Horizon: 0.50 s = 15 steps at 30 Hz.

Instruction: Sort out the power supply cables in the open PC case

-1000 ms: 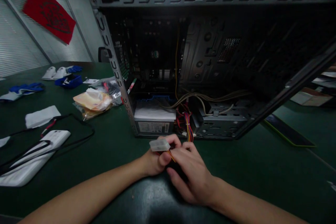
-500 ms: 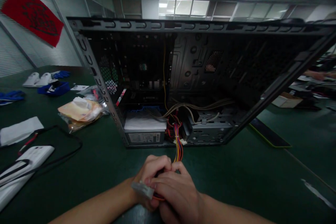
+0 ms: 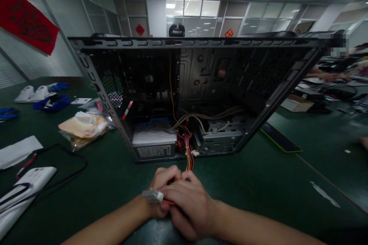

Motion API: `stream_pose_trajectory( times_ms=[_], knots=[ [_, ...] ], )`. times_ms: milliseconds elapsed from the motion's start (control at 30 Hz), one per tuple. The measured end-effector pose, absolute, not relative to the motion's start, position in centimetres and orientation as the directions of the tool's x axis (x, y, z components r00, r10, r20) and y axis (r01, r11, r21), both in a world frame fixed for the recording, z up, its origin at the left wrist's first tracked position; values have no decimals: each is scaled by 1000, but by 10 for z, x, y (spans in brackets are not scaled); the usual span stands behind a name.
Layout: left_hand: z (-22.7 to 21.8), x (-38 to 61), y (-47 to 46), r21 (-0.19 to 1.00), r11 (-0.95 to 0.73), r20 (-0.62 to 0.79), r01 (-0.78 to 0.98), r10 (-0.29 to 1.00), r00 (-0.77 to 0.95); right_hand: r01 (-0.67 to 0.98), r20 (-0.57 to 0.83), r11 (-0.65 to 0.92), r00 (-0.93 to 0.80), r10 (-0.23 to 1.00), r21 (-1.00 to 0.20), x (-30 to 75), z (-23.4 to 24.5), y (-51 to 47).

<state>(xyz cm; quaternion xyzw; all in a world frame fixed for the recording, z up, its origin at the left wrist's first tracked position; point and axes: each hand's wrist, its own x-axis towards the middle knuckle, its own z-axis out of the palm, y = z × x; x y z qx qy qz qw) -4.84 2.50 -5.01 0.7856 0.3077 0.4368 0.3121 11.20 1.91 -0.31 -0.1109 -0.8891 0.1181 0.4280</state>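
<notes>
An open computer case [image 3: 192, 42] stands on the green table, its inside facing me. A bundle of coloured cables [image 3: 189, 157] runs out over its lower edge towards me. In front of the case, my left hand [image 3: 161, 183] and my right hand [image 3: 191, 203] are closed together around the bundle. A whitish plug [image 3: 153, 196] sticks out to the left between them. Inside the case, the power supply [image 3: 153, 151] sits at the lower left and a metal drive cage [image 3: 222, 139] at the lower right. Most of the held cable is hidden by my fingers.
Left of the case lie a plastic bag [image 3: 83, 126], a white power strip [image 3: 28, 187], a blue tray [image 3: 51, 103] and white gloves [image 3: 34, 93]. On the right are a dark flat mat [image 3: 280, 138] and a cardboard box [image 3: 296, 102]. Another person's hand [image 3: 333, 75] shows farther back.
The view has shifted, so the case sits farther left and its top edge lower. Both hands stay closed on the cables, and the plug has turned to point more level.
</notes>
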Motion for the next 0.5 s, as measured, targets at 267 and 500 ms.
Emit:
stream_pose_trajectory(
  times_ms=[267, 500],
  knots=[
    [-29, -48, 38, 923, -363, 297, 132, 886, 356, 167, 650, 946, -692, 313, -278, 118, -9, 43],
    [-26, -47, 41, 971, -240, 214, 9, 885, 414, 247, 679, 936, -644, 353, -252, 115, -14, 45]
  ],
)
